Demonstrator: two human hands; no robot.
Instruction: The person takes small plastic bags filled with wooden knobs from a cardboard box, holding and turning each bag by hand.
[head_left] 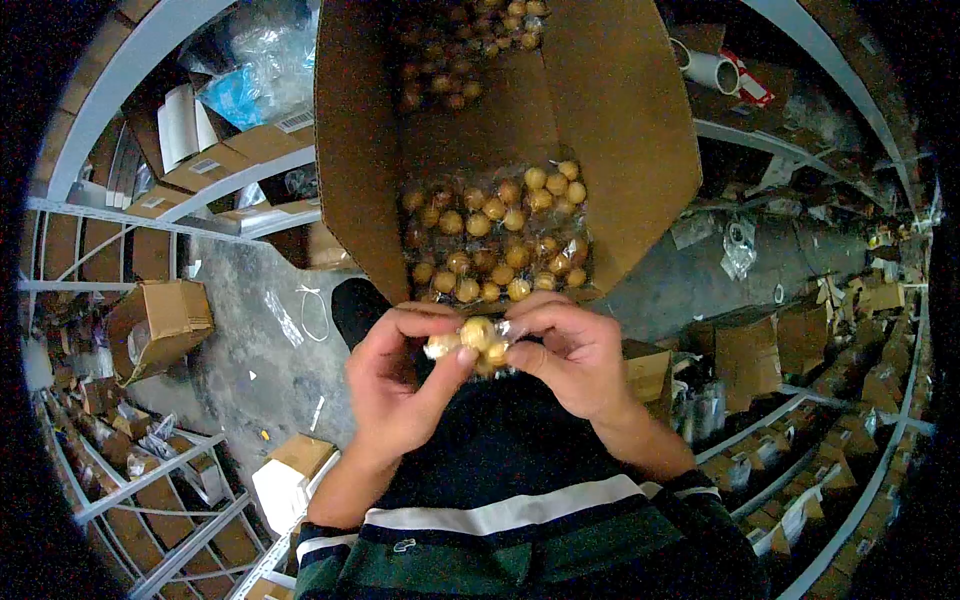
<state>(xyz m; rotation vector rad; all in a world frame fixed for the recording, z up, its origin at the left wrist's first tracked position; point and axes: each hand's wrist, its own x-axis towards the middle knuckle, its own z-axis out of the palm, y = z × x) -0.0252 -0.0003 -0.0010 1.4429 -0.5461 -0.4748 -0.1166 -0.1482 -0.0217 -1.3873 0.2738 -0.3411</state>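
Between my two hands is a small clear plastic bag of round tan balls (478, 333), held just in front of my body. My left hand (400, 380) pinches its left side, thumb pressed on the balls. The fingers of my right hand (570, 350) grip the plastic at the right side. Right beyond my hands stands an open cardboard box (625, 150). Inside it lie several clear bags of similar balls (490, 235), near its close wall. More bagged balls (470, 50) sit in shadow at its far end. What the balls are made of, I cannot make out.
Metal shelving (130, 225) with cartons and plastic wrap surrounds me on both sides. On the concrete floor (240, 340) at left lie a white cord loop (314, 312) and scraps. An open carton (165, 325) stands at left. Rolled white tubes (708, 70) are at upper right.
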